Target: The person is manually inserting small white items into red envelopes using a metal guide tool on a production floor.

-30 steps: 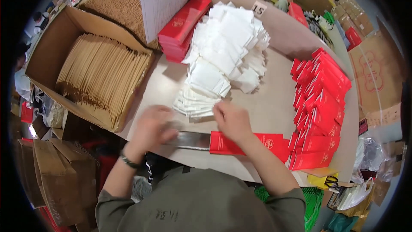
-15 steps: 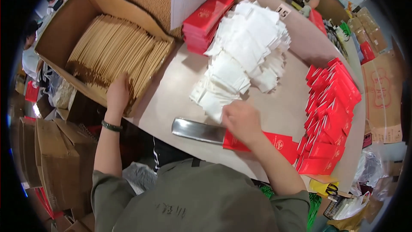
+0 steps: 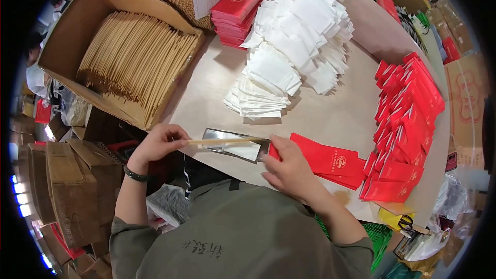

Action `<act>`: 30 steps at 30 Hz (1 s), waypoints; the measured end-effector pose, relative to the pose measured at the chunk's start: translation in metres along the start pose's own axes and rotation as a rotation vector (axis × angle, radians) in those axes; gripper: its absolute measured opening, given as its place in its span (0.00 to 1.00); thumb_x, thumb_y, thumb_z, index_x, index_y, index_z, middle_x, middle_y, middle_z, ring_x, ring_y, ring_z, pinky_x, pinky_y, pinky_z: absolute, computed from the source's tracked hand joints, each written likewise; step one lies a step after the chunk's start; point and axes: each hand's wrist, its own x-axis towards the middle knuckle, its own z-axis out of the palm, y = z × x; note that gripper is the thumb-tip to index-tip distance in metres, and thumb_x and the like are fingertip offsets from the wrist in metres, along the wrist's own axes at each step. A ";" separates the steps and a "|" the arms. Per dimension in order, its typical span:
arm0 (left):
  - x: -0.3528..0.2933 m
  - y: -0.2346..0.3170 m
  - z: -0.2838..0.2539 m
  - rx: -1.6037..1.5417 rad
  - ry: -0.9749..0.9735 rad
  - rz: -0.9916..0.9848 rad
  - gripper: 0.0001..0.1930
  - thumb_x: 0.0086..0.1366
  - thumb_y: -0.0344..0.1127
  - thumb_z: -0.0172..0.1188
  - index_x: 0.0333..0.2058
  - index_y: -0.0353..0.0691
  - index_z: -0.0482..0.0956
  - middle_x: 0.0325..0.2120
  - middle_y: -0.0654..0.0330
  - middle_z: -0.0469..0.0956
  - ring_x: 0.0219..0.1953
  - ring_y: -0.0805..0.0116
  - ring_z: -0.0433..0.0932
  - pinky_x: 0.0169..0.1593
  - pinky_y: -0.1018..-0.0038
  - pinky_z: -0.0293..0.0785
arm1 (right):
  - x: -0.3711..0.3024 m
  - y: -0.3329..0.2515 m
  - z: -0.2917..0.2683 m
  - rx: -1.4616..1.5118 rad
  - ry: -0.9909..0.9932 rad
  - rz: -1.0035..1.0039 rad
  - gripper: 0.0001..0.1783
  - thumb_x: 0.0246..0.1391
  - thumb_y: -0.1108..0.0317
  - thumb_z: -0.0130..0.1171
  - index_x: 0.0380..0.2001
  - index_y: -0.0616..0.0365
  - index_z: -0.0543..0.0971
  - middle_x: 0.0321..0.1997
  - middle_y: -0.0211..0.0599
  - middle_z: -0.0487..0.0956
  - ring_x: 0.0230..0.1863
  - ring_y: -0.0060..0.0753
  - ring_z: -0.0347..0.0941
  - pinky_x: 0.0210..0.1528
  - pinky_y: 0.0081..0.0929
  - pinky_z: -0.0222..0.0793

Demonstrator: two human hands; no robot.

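My left hand [image 3: 157, 144] pinches the end of a pair of pale wooden chopsticks [image 3: 227, 142], held level over a shiny metal tray [image 3: 214, 135] with a folded white napkin [image 3: 243, 150] lying on it. My right hand [image 3: 289, 168] grips the open end of a red paper sleeve [image 3: 325, 157] at the tray's right end. The chopstick tips point toward the sleeve's mouth, close to my right fingers.
A cardboard box [image 3: 72, 26] full of wooden chopsticks stands at the left. A heap of white napkins [image 3: 294, 46] fills the table's middle. Red sleeves lie stacked at the back [image 3: 243, 2] and fanned along the right edge [image 3: 408, 113]. Cardboard cartons [image 3: 72, 186] sit low left.
My left hand went to the chopstick box, came back with chopsticks and now holds them over the tray. My right hand stayed on the red sleeve.
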 end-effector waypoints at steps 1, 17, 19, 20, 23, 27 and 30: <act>0.003 -0.001 -0.006 -0.063 0.018 -0.021 0.03 0.65 0.26 0.63 0.36 0.34 0.80 0.28 0.68 0.78 0.31 0.82 0.73 0.36 0.83 0.71 | 0.003 -0.006 0.005 -0.061 0.006 -0.039 0.22 0.47 0.62 0.70 0.45 0.57 0.78 0.61 0.56 0.69 0.60 0.59 0.67 0.60 0.48 0.66; 0.048 -0.005 0.039 0.218 -0.012 0.052 0.06 0.60 0.25 0.66 0.33 0.34 0.77 0.30 0.59 0.81 0.34 0.71 0.80 0.39 0.72 0.76 | 0.001 0.012 0.016 -0.030 0.076 0.013 0.21 0.45 0.63 0.71 0.39 0.63 0.76 0.57 0.59 0.72 0.60 0.60 0.66 0.60 0.50 0.65; 0.063 0.024 0.106 0.455 0.013 0.390 0.06 0.58 0.26 0.65 0.33 0.37 0.78 0.31 0.55 0.80 0.35 0.60 0.80 0.39 0.65 0.76 | 0.009 0.007 0.022 -0.001 0.063 0.016 0.22 0.44 0.63 0.72 0.40 0.63 0.76 0.57 0.58 0.72 0.60 0.60 0.67 0.60 0.50 0.65; 0.065 0.034 0.127 0.534 0.038 0.439 0.08 0.56 0.26 0.67 0.34 0.38 0.78 0.30 0.54 0.79 0.35 0.57 0.79 0.38 0.64 0.75 | 0.012 0.006 0.024 0.025 0.056 0.016 0.22 0.44 0.63 0.72 0.40 0.63 0.76 0.56 0.58 0.73 0.59 0.59 0.67 0.60 0.50 0.65; 0.067 0.026 0.127 0.547 0.146 0.593 0.13 0.53 0.28 0.70 0.36 0.38 0.77 0.30 0.54 0.76 0.35 0.55 0.78 0.37 0.62 0.74 | 0.014 -0.001 0.013 -0.106 0.047 0.116 0.23 0.44 0.63 0.71 0.41 0.64 0.76 0.55 0.56 0.74 0.58 0.57 0.68 0.60 0.48 0.65; 0.062 0.028 0.128 0.556 0.470 0.213 0.13 0.56 0.29 0.69 0.38 0.35 0.78 0.31 0.56 0.77 0.35 0.61 0.79 0.38 0.67 0.76 | 0.009 0.003 0.016 -0.153 0.051 0.084 0.24 0.42 0.65 0.70 0.42 0.64 0.74 0.54 0.54 0.74 0.55 0.56 0.70 0.57 0.46 0.67; 0.064 0.038 0.164 0.050 0.024 0.203 0.14 0.64 0.29 0.64 0.47 0.32 0.76 0.42 0.55 0.80 0.44 0.70 0.80 0.47 0.72 0.77 | 0.014 0.005 0.022 -0.108 0.132 0.015 0.22 0.41 0.67 0.69 0.40 0.63 0.75 0.51 0.54 0.74 0.51 0.55 0.71 0.54 0.45 0.68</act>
